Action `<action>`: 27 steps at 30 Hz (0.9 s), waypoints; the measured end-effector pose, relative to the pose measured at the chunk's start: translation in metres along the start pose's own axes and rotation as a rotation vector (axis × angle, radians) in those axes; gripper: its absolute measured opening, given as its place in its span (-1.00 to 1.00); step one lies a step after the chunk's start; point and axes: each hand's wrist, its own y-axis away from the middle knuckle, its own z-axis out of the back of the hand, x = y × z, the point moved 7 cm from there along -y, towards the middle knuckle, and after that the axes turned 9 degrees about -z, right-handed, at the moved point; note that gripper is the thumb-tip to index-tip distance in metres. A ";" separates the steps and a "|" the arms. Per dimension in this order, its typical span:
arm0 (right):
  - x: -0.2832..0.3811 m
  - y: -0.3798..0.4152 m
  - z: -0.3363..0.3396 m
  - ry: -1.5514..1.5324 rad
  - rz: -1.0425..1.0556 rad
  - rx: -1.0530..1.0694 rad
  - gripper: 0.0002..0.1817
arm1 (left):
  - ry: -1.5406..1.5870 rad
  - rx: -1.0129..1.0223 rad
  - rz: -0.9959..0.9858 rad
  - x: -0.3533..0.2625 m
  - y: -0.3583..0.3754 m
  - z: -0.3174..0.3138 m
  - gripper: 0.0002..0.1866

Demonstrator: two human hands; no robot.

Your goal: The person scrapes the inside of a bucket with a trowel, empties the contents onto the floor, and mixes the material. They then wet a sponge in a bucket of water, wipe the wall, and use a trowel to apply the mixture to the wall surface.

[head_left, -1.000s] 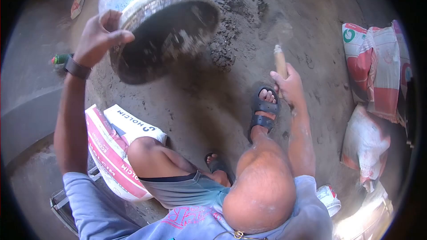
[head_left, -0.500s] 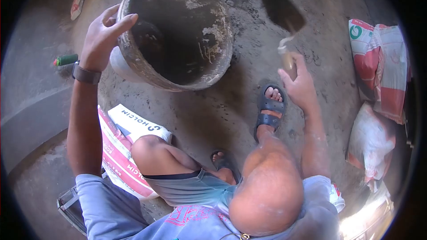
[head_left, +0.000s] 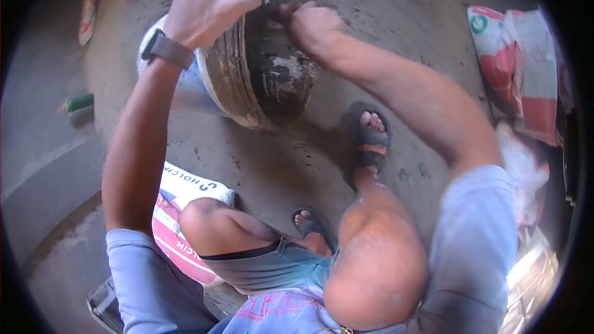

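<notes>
A dirty bucket, crusted with mortar inside, is tipped on its side with its mouth towards the right. My left hand, a watch on its wrist, grips the top of the rim. My right hand is a closed fist at the bucket's mouth, knuckles against the inner wall. The wooden-handled tool it held a moment ago is hidden by the fist. I am crouched over the concrete floor, with my sandalled right foot just below the bucket.
A red and white cement bag lies under my left knee. More bags are stacked at the right. A small green object lies on the floor at the left, near a raised ledge.
The bucket has turned from mouth-up to lying on its side, mouth facing right. My right hand has swung from beside my foot up and left to the bucket's mouth. The left hand stays on the rim.
</notes>
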 end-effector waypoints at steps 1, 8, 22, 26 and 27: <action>-0.001 0.003 -0.021 0.022 0.027 0.183 -0.45 | -0.039 0.021 -0.020 -0.005 -0.007 -0.008 -0.33; 0.001 0.033 -0.108 0.538 0.737 0.468 -0.69 | -0.042 0.139 -0.109 -0.014 -0.018 -0.036 -0.36; 0.006 0.015 -0.088 0.312 0.572 0.388 -0.59 | 0.101 0.156 -0.059 0.015 -0.045 -0.051 -0.45; -0.002 0.024 -0.102 0.022 0.554 0.188 -0.60 | 0.201 0.149 -0.059 0.014 -0.048 -0.050 -0.49; 0.001 0.036 -0.100 0.046 0.574 0.225 -0.60 | 0.236 0.163 -0.070 0.011 -0.049 -0.051 -0.50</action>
